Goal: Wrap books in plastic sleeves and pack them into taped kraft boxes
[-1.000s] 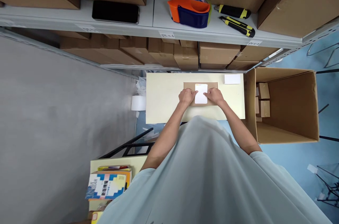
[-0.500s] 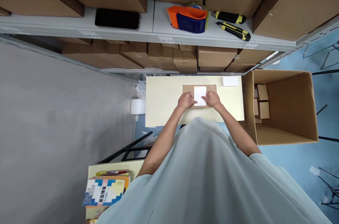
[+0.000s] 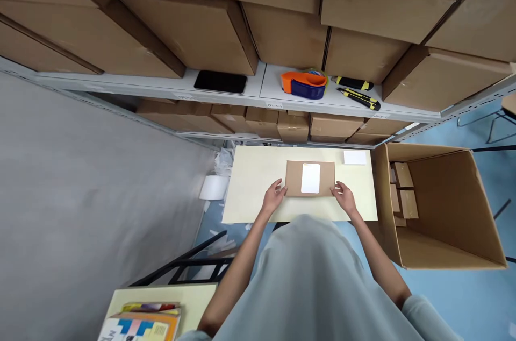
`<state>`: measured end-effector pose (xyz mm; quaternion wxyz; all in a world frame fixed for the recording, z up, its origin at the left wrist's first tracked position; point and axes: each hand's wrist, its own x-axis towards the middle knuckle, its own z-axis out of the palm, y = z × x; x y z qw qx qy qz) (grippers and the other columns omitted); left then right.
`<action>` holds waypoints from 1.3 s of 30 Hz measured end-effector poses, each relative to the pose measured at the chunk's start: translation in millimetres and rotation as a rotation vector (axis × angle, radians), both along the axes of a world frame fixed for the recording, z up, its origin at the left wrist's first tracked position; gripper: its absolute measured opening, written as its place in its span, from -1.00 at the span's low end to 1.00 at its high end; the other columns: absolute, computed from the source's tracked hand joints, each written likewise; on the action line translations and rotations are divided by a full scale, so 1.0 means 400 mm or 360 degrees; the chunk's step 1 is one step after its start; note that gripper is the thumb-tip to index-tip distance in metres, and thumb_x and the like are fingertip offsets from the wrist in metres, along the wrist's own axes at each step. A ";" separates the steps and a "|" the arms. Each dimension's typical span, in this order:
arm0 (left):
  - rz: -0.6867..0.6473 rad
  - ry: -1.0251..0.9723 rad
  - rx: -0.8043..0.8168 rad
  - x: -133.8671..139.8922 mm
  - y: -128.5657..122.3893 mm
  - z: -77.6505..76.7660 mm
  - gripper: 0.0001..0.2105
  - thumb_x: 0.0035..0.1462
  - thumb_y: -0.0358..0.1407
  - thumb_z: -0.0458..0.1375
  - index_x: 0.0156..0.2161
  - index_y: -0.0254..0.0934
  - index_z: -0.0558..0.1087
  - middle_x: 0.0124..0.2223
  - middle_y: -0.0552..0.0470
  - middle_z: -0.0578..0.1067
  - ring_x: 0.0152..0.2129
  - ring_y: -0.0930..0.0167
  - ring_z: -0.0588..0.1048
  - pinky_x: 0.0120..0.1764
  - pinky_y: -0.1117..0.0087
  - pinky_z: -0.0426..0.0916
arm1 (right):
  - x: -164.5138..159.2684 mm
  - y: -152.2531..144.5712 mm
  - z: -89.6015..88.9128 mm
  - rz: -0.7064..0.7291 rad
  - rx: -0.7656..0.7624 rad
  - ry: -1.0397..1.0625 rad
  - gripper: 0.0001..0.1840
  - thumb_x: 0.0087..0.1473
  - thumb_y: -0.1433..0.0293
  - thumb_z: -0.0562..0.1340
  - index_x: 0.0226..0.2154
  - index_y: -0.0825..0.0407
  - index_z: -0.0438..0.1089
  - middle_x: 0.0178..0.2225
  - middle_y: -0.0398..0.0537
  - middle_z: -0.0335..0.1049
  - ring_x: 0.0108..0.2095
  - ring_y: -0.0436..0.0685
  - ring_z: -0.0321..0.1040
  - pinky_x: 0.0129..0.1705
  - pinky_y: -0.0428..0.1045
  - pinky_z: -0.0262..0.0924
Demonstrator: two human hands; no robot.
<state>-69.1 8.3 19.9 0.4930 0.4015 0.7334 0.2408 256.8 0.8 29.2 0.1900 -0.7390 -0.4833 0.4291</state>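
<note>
A flat brown cardboard box [image 3: 294,178] lies on the cream table [image 3: 253,185], with a white label [image 3: 310,178] stuck on its top face. My left hand [image 3: 274,195] is at the box's lower left corner, fingers apart and the thumb by the edge. At the lower right corner is my right hand [image 3: 344,197], also with its fingers spread and the tips by the edge. Neither hand is wrapped round the box. A stack of white labels or paper [image 3: 355,157] rests at the table's back right.
A large open carton [image 3: 451,206] holding several small boxes [image 3: 409,204] stands right of the table. On the shelf [image 3: 266,94] ahead are a phone [image 3: 220,82], a tape dispenser [image 3: 304,85] and two box cutters [image 3: 358,98]. Books [image 3: 141,325] lie at lower left.
Both hands have left the label and moved outward to the box's two sides. The whole label now shows. My view has shifted, so the shelf and table sit lower in it.
</note>
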 end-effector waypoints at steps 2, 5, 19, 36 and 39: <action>-0.0090 -0.0109 -0.0033 0.008 0.003 -0.001 -0.59 0.23 -0.28 0.24 0.19 -0.19 0.54 0.28 -0.12 0.58 0.06 0.22 0.66 0.13 0.22 0.57 | -0.008 -0.001 -0.009 0.0065 -0.0003 0.0122 -0.57 0.25 0.22 0.24 0.13 -0.05 0.50 0.12 0.09 0.63 0.00 0.29 0.65 0.06 0.12 0.53; -0.0145 -0.0131 -0.0002 0.005 0.019 0.005 -0.57 0.21 -0.29 0.21 0.19 -0.15 0.55 0.20 -0.04 0.64 -0.03 0.24 0.70 0.07 0.26 0.59 | -0.023 0.014 -0.003 0.0143 0.0074 0.0170 -0.53 0.31 0.23 0.18 0.21 -0.10 0.49 0.14 -0.03 0.63 0.00 0.26 0.65 0.08 0.10 0.52; -0.0065 -0.0023 0.0167 -0.138 0.076 -0.016 -0.52 0.10 -0.37 0.16 0.16 -0.21 0.52 0.12 -0.07 0.68 -0.03 0.23 0.71 0.08 0.22 0.58 | -0.165 0.084 -0.040 0.0233 0.0189 0.0233 -0.44 0.19 0.33 0.16 0.20 -0.01 0.53 -0.01 -0.01 0.70 -0.11 0.25 0.68 0.02 0.15 0.54; -0.0399 0.0510 0.1515 -0.110 0.498 0.360 -0.62 0.39 -0.28 0.08 0.24 -0.20 0.48 0.28 -0.18 0.54 0.24 0.16 0.51 0.31 -0.01 0.42 | -0.265 0.543 0.405 0.0634 0.1504 -0.0518 -0.50 0.41 0.19 0.16 0.27 0.06 0.39 0.21 0.26 0.49 0.22 0.40 0.43 0.28 0.31 0.32; -0.0584 0.0727 0.1733 -0.043 0.589 0.452 -0.53 0.36 -0.39 0.06 0.34 -0.20 0.42 0.34 -0.20 0.48 0.33 0.15 0.42 0.37 -0.04 0.35 | -0.311 0.656 0.508 0.0740 0.1498 -0.0664 -0.51 0.39 0.22 0.20 0.24 0.14 0.40 0.19 0.33 0.48 0.22 0.41 0.42 0.29 0.28 0.29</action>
